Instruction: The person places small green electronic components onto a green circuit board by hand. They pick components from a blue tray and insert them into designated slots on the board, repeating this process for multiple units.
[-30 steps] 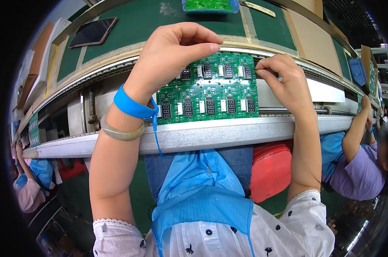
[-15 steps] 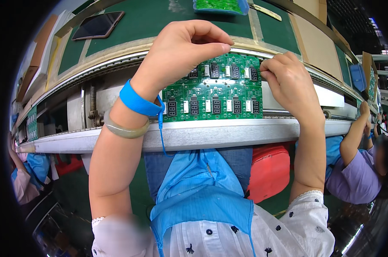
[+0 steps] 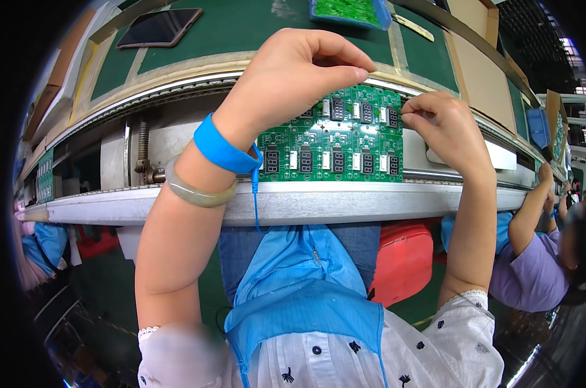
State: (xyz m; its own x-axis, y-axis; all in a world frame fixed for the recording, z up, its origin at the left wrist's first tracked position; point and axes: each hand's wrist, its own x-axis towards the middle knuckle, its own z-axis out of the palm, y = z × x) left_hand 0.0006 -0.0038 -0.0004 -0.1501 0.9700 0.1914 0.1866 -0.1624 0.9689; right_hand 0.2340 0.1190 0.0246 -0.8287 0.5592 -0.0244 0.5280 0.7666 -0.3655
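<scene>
A green circuit board panel (image 3: 319,137) lies across the metal rails in front of me, with two rows of black digit displays and white connectors. My left hand (image 3: 306,74), with a blue wrist strap (image 3: 223,147) and a bangle, arches over the panel's far left part and hides some of it. Its thumb and index finger nearly meet at the far edge; anything between them is too small to make out. At the panel's right edge, my right hand (image 3: 449,129) is pinched beside the last display in the far row. What its fingertips hold, if anything, is hidden.
Beyond the rails, a blue tray (image 3: 384,21) holds small green parts, with a pale flat strip (image 3: 414,27) beside it. A phone (image 3: 160,28) lies at far left. The metal front rail (image 3: 331,197) runs near my body. A person's arm (image 3: 529,207) reaches in at right.
The view has shifted slightly, moving most table items rightward in it. My left hand has edged right along the panel's far side. My right hand stays at the right edge with its fingers slightly rearranged.
</scene>
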